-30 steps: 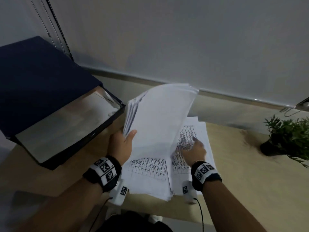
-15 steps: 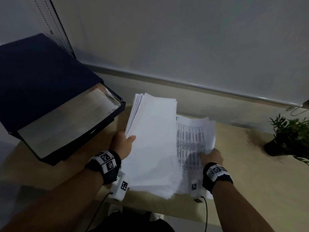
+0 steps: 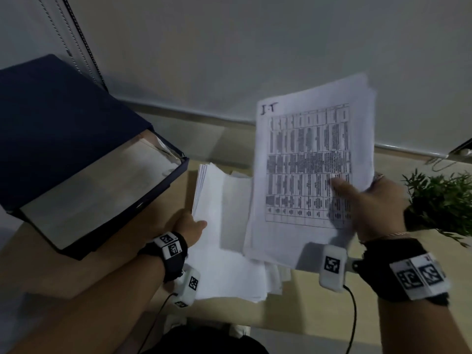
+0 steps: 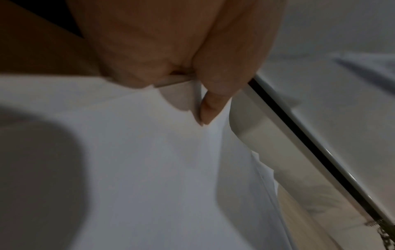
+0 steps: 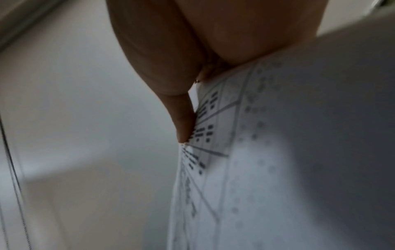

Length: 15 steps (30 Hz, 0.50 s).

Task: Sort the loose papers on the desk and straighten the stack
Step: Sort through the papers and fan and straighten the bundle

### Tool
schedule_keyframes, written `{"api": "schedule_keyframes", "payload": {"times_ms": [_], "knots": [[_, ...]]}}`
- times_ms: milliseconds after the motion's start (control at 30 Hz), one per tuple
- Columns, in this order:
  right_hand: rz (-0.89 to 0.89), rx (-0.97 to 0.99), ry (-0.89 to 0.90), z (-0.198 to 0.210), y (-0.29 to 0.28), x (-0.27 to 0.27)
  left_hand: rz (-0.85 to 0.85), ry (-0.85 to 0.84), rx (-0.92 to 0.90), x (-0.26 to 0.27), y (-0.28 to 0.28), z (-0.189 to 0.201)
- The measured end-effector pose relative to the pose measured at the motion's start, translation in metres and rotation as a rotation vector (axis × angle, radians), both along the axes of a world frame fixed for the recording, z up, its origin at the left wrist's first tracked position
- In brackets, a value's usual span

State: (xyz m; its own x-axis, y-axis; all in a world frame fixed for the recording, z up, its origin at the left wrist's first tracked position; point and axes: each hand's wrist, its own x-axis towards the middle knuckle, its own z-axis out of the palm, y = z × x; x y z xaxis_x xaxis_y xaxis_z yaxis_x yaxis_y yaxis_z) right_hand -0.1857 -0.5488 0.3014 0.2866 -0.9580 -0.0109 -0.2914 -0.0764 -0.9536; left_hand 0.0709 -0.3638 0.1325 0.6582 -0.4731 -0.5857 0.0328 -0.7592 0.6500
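My right hand (image 3: pixel 357 198) pinches a sheaf of printed sheets (image 3: pixel 309 162) with a dark table on the top page, lifted above the desk and tilted toward me. In the right wrist view the thumb (image 5: pixel 181 118) presses on the printed sheets (image 5: pixel 278 152). My left hand (image 3: pixel 190 224) grips the left edge of a stack of blank white papers (image 3: pixel 224 226) lying on the wooden desk (image 3: pixel 357 310). The left wrist view shows the thumb (image 4: pixel 211 104) on top of the white papers (image 4: pixel 149 169), the fingers hidden underneath.
A dark blue open binder (image 3: pixel 66 149) with pale pages stands at the left, close to the stack. A small green plant (image 3: pixel 441 200) sits at the right, just beyond my right hand. A grey wall with a blind cord (image 3: pixel 79 42) lies behind.
My right hand has lifted the printed sheets off the desk, up and to the right. The left hand has lowered its white stack flat onto the desk.
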Motion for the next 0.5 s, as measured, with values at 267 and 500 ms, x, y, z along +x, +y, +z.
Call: {"api": "schedule_keyframes", "payload": {"times_ms": [267,500], "knots": [[0.11,0.279,0.439,-0.152,0.021,0.05,0.147,0.138,-0.164,-0.005,0.012,0.008],[0.396,0.075,0.895,-0.21,0.051,0.07,0.022,-0.041,-0.091,-0.021,0.008,0.008]]}}
